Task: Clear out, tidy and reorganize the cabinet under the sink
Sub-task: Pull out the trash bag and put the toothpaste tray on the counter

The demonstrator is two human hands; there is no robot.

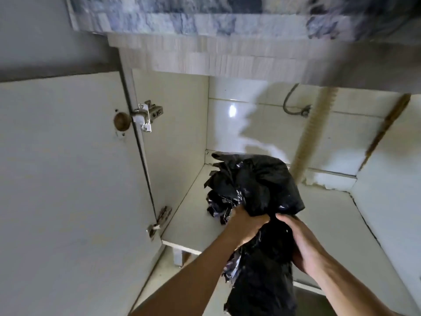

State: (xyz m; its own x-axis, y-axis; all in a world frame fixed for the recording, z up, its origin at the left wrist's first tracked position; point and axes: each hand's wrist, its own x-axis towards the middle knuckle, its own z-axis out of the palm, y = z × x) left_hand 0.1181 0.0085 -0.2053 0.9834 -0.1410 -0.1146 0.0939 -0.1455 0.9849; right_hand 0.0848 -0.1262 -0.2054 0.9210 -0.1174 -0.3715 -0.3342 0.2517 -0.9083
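I grip the black plastic bag [257, 185] with both hands, my left hand [247, 226] bunching its middle, my right hand [300, 242] clasping its side, so the crumpled bundle stays together above the cabinet floor [189, 215], near the drain hose [312, 133].

so the bag [257, 185] mid-frame is glossy black with whitish glare spots, cabinet [193, 215] inside is off-white, door [68, 167] on the left same cream. knob [122, 124] is brown, hinge [147, 115] silvery. counter [182, 17] along the top is mottled blue-grey marble, hose [312, 131] at right beige and ribbed
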